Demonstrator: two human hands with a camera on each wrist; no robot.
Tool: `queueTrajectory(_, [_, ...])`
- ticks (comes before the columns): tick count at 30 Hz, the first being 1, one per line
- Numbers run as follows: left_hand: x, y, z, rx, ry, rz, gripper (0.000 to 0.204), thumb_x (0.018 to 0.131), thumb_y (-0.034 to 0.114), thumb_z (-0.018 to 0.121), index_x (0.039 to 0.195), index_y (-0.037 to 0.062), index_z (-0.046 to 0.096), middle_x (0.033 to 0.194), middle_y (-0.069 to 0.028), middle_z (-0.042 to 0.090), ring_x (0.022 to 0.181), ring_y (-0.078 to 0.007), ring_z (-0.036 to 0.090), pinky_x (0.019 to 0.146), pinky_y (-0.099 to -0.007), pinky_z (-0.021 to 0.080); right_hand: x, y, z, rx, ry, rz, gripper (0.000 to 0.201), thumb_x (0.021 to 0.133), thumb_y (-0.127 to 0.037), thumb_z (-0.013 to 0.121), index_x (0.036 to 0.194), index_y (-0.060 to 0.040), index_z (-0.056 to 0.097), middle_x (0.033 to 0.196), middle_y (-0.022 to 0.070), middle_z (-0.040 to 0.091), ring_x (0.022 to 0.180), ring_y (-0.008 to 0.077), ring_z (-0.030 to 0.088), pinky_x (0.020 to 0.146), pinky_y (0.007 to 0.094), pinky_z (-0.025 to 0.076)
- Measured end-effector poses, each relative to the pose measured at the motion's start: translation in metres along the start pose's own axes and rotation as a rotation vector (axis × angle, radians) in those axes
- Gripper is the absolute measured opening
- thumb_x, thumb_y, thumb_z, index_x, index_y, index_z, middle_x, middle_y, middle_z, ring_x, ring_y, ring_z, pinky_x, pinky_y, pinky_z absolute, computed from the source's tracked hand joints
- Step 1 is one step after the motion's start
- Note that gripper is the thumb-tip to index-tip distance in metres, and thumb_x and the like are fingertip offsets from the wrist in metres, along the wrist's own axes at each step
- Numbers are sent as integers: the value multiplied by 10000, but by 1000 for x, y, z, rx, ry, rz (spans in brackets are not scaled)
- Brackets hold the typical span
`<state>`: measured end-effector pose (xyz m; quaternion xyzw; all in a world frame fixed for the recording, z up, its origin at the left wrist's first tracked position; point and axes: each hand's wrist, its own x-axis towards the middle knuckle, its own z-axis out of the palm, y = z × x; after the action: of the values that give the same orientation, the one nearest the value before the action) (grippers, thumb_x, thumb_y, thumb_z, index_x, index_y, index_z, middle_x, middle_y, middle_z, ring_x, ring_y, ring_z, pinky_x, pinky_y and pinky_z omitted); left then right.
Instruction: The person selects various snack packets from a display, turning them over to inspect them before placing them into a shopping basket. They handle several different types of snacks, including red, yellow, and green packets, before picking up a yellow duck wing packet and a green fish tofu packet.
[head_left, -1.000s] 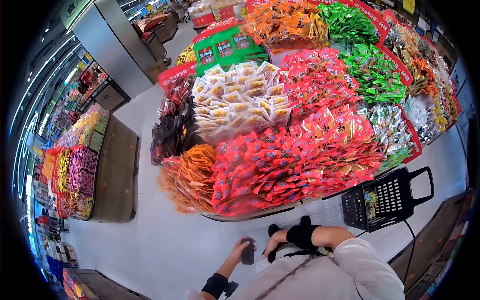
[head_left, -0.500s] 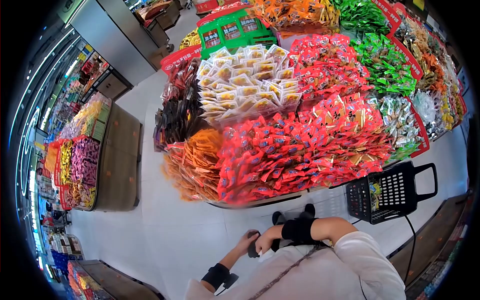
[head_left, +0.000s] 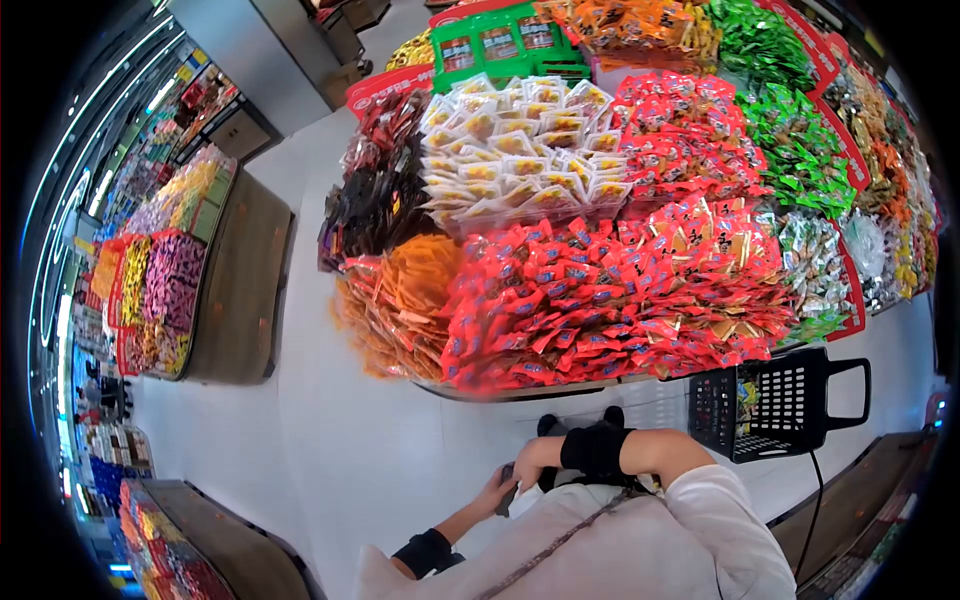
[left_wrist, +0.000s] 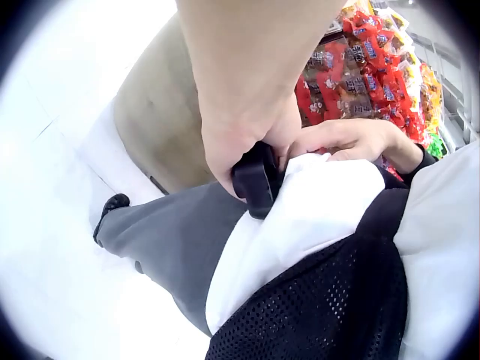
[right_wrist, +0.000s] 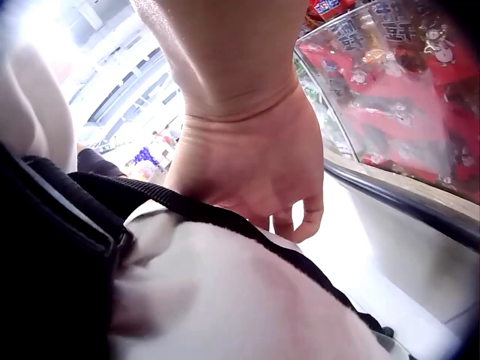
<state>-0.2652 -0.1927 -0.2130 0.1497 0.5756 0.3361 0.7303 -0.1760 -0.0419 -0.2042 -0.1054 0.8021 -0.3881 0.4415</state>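
Note:
Low in the head view, the left hand (head_left: 496, 490) has its fingers around a small dark object (head_left: 507, 492). In the left wrist view this left hand (left_wrist: 251, 127) grips the smooth black object (left_wrist: 256, 181) in front of the white shirt (left_wrist: 319, 196). Beside it is the right hand (left_wrist: 356, 139), with fingertips close to the left fingers and the shirt. The right wrist view shows the back of the right hand (right_wrist: 251, 161), some fingers bent; whether they hold anything is hidden. Both hands are at the waist, below the snack display.
A wide bin of red snack packets (head_left: 610, 300) stands ahead, with white packets (head_left: 520, 150) and orange ones (head_left: 405, 300) alongside. A black shopping basket (head_left: 785, 400) is at the right. Another candy stand (head_left: 240, 280) is to the left, across the pale floor (head_left: 330, 440).
The right hand has come up against the left hand and the dark object, which were apart from it a second ago. The head view has shifted, moving the left stand and display slightly rightward.

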Motion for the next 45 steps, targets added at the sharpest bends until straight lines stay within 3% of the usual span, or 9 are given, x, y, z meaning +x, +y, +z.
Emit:
queueTrajectory(5, [5,-25,-15,8,32,-32,528,807,239,622,1206,24,350,1051,-50,484,952,-112,456,835,-261,386,-17,11,-2,153,5,-175,513,783,-368,538,1184,-58,461,1110,147,549,1005,300,514,837,379,399])
queueTrajectory(10, [19,-30,-27,-11,95,105,545,803,225,636,1260,76,381,1041,-54,554,898,-117,530,778,-268,453,-38,7,-5,134,96,5,511,727,-438,545,1049,-43,575,949,140,625,839,294,584,717,388,446])
queueTrajectory(13, [13,-20,-25,-281,20,99,432,869,204,531,1247,99,351,1090,-136,545,888,-270,593,708,-377,521,-65,4,-5,119,155,-11,446,762,-463,508,869,-41,604,840,172,613,780,333,570,670,409,427])
queueTrajectory(17, [5,-10,-18,-293,-31,86,394,894,213,482,1247,122,333,1123,-146,522,927,-278,581,699,-385,522,-89,11,0,214,7,110,434,795,-411,466,880,-19,631,871,151,629,832,301,583,739,390,435])
queueTrajectory(23, [-19,-13,6,-231,-36,-32,485,865,306,540,1251,84,348,1082,-61,505,903,-121,513,722,-268,461,-97,28,11,326,146,96,225,772,-211,488,851,-57,632,839,125,631,807,270,583,733,383,436])
queueTrajectory(30, [-77,-15,21,-458,-104,-196,512,854,329,548,1280,126,349,1020,-49,508,861,-128,529,670,-295,501,-65,-18,-1,80,-4,-33,513,721,-105,537,1208,-248,466,1081,141,575,956,339,548,787,410,434])
queueTrajectory(35, [-86,-23,27,-485,-17,-226,417,856,303,543,1198,106,407,916,-59,527,770,-150,557,610,-329,530,-55,-32,-3,-24,-119,-4,466,714,-120,529,1158,-261,508,1042,110,595,953,323,556,783,405,442])
queueTrajectory(39, [-60,-61,30,212,72,136,440,840,201,536,1227,54,387,1066,-108,540,952,-193,535,823,-311,434,-54,-39,-2,-303,-61,48,407,718,-182,525,1116,-264,544,1006,85,611,941,291,573,766,392,457])
queueTrajectory(45, [-53,-46,35,325,48,307,449,823,118,571,1230,52,394,1139,-86,505,1060,-150,476,934,-293,361,-52,-21,5,-526,28,151,307,727,-224,540,1032,-235,570,898,47,631,843,243,614,653,388,489])
